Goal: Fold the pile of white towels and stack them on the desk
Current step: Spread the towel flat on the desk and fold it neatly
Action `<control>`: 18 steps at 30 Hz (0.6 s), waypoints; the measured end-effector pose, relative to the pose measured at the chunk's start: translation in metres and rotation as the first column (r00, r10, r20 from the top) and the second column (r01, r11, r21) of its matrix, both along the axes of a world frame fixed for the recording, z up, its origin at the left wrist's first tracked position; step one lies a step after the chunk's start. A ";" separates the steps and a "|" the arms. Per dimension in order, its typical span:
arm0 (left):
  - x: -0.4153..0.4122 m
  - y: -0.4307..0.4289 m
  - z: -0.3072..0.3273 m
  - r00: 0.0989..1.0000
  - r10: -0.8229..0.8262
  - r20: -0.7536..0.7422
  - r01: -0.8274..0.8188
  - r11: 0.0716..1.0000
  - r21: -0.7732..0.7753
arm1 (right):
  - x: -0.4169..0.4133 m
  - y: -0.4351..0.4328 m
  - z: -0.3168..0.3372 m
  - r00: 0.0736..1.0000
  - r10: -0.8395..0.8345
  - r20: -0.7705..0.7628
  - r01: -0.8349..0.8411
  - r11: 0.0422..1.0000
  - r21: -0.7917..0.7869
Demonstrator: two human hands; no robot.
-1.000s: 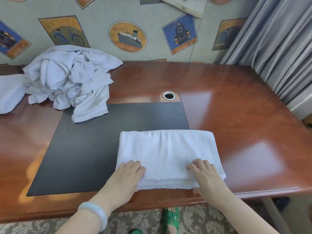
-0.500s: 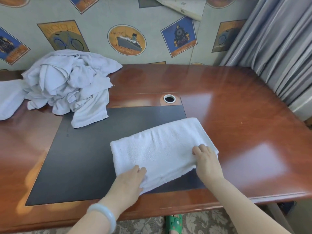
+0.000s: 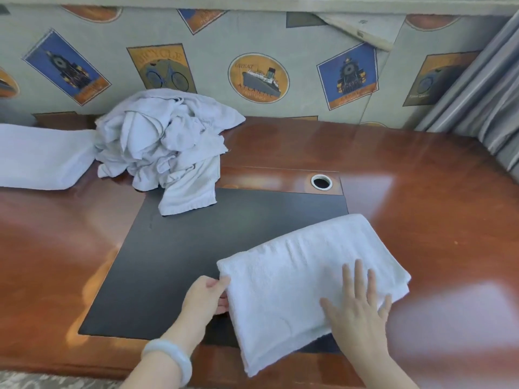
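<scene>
We look down on a glossy red-brown desk (image 3: 421, 197) against a wall (image 3: 303, 32) papered with travel labels, with a grey curtain (image 3: 483, 94) at the upper right. A black mat (image 3: 196, 262) covers the desk's middle, and a cable hole (image 3: 321, 181) sits just behind it.

The towel (image 3: 303, 276) in hand lies at the lower centre-right of the frame. It is folded into a band and turned at an angle, partly on the mat and partly on bare wood. Our left hand (image 3: 205, 299) pinches its left end, thumb on top and fingers tucked beneath. We judge this grip is meant to carry that end over for the next fold. Our right hand (image 3: 356, 313) lies flat on the towel, fingers straight and spread, grasping nothing. It is most likely pinning the cloth so it does not slide on the slick surface.

The unfolded pile (image 3: 163, 141) sits at the upper left against the wall, with one corner hanging onto the mat. A smooth white bundle (image 3: 36, 158) touches its left side and runs off the frame's edge, so we cannot tell whether it is one folded towel or a stack. The left fingers under the towel are mostly hidden, and its number of layers is hard to make out.
</scene>
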State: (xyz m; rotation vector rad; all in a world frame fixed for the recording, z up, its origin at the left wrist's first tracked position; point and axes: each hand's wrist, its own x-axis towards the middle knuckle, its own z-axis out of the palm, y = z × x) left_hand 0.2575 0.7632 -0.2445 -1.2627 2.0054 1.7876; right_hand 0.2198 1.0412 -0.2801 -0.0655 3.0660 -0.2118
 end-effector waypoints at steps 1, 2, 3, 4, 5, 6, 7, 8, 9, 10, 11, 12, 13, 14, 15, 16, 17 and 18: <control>-0.004 0.000 -0.003 1.000 -0.001 -0.002 0.001 0.998 0.058 | -0.002 -0.001 0.006 0.988 -0.149 0.046 0.152 0.986 -0.062; -0.006 0.001 -0.006 1.000 -0.011 -0.009 0.011 0.998 0.063 | -0.006 -0.001 0.011 0.946 -0.307 0.102 0.319 0.937 -0.143; -0.008 0.002 -0.008 1.000 -0.018 -0.014 0.019 0.999 0.049 | -0.010 0.000 0.014 0.894 -0.417 0.164 0.446 0.859 -0.251; -0.010 0.004 -0.010 0.999 -0.033 -0.012 0.033 0.999 0.018 | -0.015 0.001 0.016 0.859 -0.463 0.219 0.513 0.779 -0.362; -0.011 0.003 -0.013 0.998 -0.061 0.007 0.061 0.997 -0.043 | -0.020 0.002 0.014 0.851 -0.467 0.239 0.523 0.722 -0.453; -0.011 0.001 -0.015 0.995 -0.093 0.025 0.095 0.987 -0.128 | -0.025 0.001 0.012 0.857 -0.452 0.248 0.512 0.690 -0.512; -0.012 -0.001 -0.017 0.991 -0.131 0.023 0.133 0.968 -0.212 | -0.030 0.001 0.011 0.866 -0.431 0.255 0.497 0.674 -0.547; -0.014 -0.005 -0.017 0.984 -0.178 -0.001 0.171 0.951 -0.258 | -0.036 0.001 0.010 0.878 -0.405 0.255 0.475 0.672 -0.568; -0.016 -0.008 -0.017 0.970 -0.243 -0.024 0.228 0.935 -0.272 | -0.043 0.003 0.010 0.895 -0.371 0.249 0.444 0.681 -0.582; -0.020 -0.011 -0.016 0.947 -0.322 -0.026 0.303 0.914 -0.271 | -0.052 0.006 0.011 0.916 -0.325 0.237 0.401 0.699 -0.592; -0.023 -0.013 -0.015 0.914 -0.405 -0.006 0.389 0.882 -0.266 | -0.064 0.010 0.011 0.936 -0.267 0.230 0.352 0.715 -0.603; -0.025 -0.013 -0.014 0.874 -0.484 0.039 0.477 0.840 -0.258 | -0.077 0.014 0.012 0.950 -0.204 0.235 0.308 0.725 -0.616; -0.025 -0.012 -0.013 0.838 -0.541 0.075 0.541 0.804 -0.247 | -0.093 0.019 0.013 0.954 -0.136 0.266 0.279 0.727 -0.627; -0.023 -0.008 -0.013 0.816 -0.573 0.083 0.574 0.783 -0.239 | -0.108 0.022 0.017 0.951 -0.076 0.299 0.262 0.709 -0.654; -0.020 -0.004 -0.015 0.807 -0.585 0.080 0.585 0.774 -0.241 | -0.124 0.026 0.022 0.944 -0.053 0.325 0.276 0.666 -0.693; -0.016 0.003 -0.016 0.809 -0.583 0.073 0.581 0.774 -0.252 | -0.138 0.029 0.028 0.938 -0.083 0.335 0.314 0.609 -0.729; -0.010 0.010 -0.019 0.818 -0.569 0.081 0.566 0.774 -0.284 | -0.150 0.031 0.035 0.929 -0.172 0.327 0.365 0.568 -0.738; -0.005 0.017 -0.021 0.827 -0.556 0.090 0.550 0.763 -0.339 | -0.155 0.032 0.042 0.905 -0.287 0.315 0.425 0.559 -0.712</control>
